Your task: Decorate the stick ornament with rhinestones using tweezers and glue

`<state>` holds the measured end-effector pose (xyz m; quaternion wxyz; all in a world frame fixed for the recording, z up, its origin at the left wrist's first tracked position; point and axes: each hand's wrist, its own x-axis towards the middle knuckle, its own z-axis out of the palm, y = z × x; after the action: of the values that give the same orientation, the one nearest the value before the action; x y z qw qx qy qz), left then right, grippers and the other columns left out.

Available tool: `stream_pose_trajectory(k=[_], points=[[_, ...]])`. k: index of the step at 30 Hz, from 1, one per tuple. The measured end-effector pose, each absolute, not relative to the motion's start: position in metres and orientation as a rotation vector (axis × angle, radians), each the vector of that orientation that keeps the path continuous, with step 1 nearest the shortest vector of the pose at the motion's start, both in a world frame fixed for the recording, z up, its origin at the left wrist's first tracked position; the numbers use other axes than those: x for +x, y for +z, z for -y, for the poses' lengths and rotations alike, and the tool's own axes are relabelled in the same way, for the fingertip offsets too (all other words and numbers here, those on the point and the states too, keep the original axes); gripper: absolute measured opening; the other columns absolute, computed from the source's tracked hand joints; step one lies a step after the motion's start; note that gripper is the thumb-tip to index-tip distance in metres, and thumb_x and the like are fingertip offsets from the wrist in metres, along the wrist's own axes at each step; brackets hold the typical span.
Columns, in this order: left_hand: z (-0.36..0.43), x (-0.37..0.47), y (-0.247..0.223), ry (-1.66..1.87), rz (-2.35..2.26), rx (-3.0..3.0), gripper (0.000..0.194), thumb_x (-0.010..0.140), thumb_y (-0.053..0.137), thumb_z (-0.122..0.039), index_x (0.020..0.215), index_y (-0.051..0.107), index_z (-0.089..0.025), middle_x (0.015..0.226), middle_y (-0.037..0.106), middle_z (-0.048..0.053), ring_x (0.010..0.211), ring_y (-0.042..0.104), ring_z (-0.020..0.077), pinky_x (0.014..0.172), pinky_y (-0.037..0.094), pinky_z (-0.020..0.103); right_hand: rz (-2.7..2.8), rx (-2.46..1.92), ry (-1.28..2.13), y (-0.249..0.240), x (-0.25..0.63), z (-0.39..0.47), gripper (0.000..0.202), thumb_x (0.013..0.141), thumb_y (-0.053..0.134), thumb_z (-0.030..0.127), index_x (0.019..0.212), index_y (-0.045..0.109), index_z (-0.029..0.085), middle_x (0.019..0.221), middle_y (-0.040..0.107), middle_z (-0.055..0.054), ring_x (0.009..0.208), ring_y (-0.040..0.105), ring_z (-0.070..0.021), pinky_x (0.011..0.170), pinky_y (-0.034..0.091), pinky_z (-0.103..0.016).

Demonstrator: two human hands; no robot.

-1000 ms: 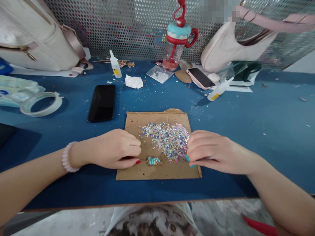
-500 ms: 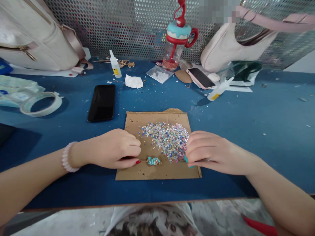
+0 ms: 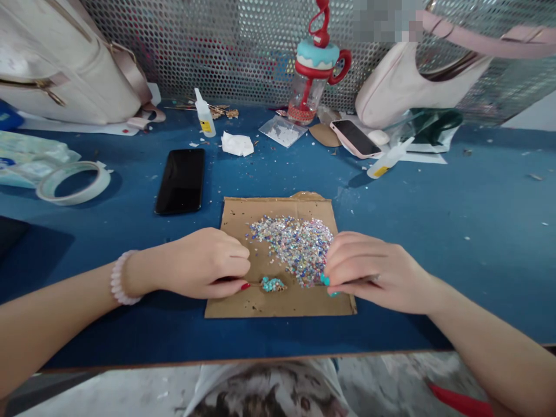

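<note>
My left hand (image 3: 208, 263) is closed, its red-nailed thumb pinching the thin stem of a small ornament (image 3: 273, 284). Turquoise stones cover most of that ornament, with some gold-brown at its right end. It lies over the lower part of a cardboard sheet (image 3: 260, 304). My right hand (image 3: 369, 269) is closed in a pinch at the right edge of a pile of rhinestones (image 3: 299, 246). Bright turquoise patches show at its fingertips; whether these are nails or something held, I cannot tell. The rhinestones are tiny, glittering and many-coloured, spread over the cardboard.
Beyond the cardboard are a black phone (image 3: 180, 181), a glue bottle (image 3: 204, 114), another glue bottle (image 3: 388, 159), a crumpled tissue (image 3: 237, 144) and a clear packet (image 3: 283, 131). A tape roll (image 3: 73, 184) lies left. A lidded cup (image 3: 308, 81) and bags (image 3: 403, 84) stand behind.
My right hand has shifted slightly left, and more turquoise shows at its fingertips. My left hand and the ornament stay almost where they were.
</note>
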<state>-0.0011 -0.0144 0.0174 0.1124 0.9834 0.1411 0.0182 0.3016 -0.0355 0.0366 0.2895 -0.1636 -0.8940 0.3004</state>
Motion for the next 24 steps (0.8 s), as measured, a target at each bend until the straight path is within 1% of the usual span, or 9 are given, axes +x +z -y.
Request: stream_pose_trajectory(k=[5, 10, 16, 24], points=[[0.015, 0.0, 0.017, 0.044, -0.422, 2.895, 0.032, 0.096, 0.041, -0.028, 0.066, 0.042, -0.019, 0.065, 0.049, -0.001, 0.059, 0.043, 0.0136, 0.056, 0.028, 0.031, 2.228, -0.461, 0.786, 0.028, 0.289, 0.041, 0.004, 0.088, 0.062, 0.013, 0.086, 0.063, 0.015, 0.074, 0.067, -0.004, 0.072, 0.061, -0.0135, 0.072, 0.051, -0.032], [0.016, 0.0, 0.015, 0.062, -0.422, 2.888, 0.03, 0.096, 0.042, -0.028, 0.066, 0.043, -0.02, 0.065, 0.05, -0.001, 0.059, 0.044, 0.0135, 0.055, 0.026, 0.031, 2.19, -0.483, 0.804, 0.022, 0.281, 0.045, 0.007, 0.09, 0.06, 0.013, 0.085, 0.064, 0.014, 0.073, 0.068, -0.006, 0.072, 0.061, -0.0139, 0.07, 0.051, -0.032], [0.016, -0.002, 0.017, 0.041, -0.423, 2.871, 0.03, 0.097, 0.042, -0.028, 0.067, 0.043, -0.019, 0.066, 0.051, -0.001, 0.06, 0.044, 0.0132, 0.057, 0.027, 0.03, 2.189, -0.459, 0.839, 0.016, 0.279, 0.046, 0.007, 0.089, 0.061, 0.011, 0.083, 0.064, 0.011, 0.073, 0.067, -0.008, 0.073, 0.061, -0.0143, 0.07, 0.05, -0.032], [0.014, -0.002, 0.016, 0.039, -0.409, 2.855, 0.031, 0.098, 0.041, -0.03, 0.069, 0.044, -0.02, 0.066, 0.05, -0.002, 0.06, 0.044, 0.0126, 0.057, 0.028, 0.03, 2.187, -0.45, 0.839, 0.019, 0.277, 0.045, 0.006, 0.089, 0.061, 0.011, 0.083, 0.064, 0.01, 0.074, 0.068, -0.008, 0.074, 0.061, -0.0143, 0.071, 0.051, -0.032]])
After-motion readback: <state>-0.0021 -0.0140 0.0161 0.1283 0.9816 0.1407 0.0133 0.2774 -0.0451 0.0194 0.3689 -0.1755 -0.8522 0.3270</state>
